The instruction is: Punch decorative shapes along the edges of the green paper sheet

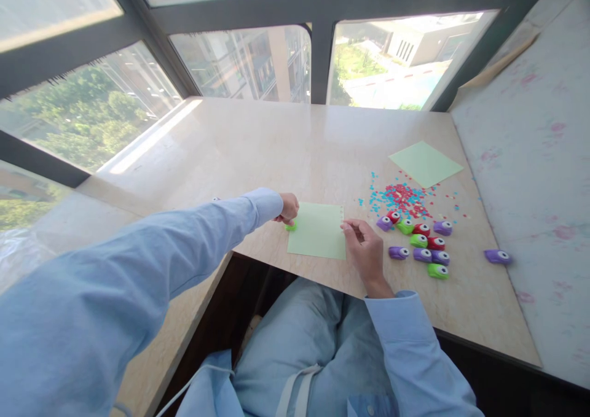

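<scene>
A pale green sheet of paper lies on the tabletop in front of me, with a row of small punched holes along its upper right edge. My left hand is closed at the sheet's left edge, on a bright green craft punch that shows only in part below the fingers. At the opposite edge, my right hand pinches the paper between thumb and forefinger, its other fingers curled in.
Several purple, red and green craft punches stand to the right, with one purple punch by the wall. Red and blue paper bits are scattered behind them, near another green sheet. Windows border the table.
</scene>
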Demonstrator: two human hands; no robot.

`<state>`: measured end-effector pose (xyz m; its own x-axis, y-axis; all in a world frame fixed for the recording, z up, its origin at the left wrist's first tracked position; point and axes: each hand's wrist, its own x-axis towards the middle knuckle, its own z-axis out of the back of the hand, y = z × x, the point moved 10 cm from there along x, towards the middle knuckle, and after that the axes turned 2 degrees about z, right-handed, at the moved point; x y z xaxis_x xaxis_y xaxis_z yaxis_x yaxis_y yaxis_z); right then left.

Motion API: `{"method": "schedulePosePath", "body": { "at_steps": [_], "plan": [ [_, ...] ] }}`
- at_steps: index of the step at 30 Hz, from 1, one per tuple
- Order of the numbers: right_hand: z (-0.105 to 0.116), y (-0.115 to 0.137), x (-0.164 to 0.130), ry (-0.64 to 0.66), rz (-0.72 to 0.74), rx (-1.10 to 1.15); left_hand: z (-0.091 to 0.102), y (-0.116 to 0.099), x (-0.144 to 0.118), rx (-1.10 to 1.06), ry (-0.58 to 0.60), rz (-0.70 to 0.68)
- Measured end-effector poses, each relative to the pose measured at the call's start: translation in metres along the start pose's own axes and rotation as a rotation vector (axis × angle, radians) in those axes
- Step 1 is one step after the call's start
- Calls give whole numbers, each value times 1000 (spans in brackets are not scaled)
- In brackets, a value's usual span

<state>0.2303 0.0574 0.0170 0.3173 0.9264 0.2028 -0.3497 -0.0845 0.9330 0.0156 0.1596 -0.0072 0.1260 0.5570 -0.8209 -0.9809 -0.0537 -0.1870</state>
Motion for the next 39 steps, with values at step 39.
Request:
{"method": "schedulePosePath", "body": {
  "at_steps": [39],
  "plan": [
    [-1,-6,4,8,49,-1,22,7,-51,-171,-460,-431]
  ]
}}
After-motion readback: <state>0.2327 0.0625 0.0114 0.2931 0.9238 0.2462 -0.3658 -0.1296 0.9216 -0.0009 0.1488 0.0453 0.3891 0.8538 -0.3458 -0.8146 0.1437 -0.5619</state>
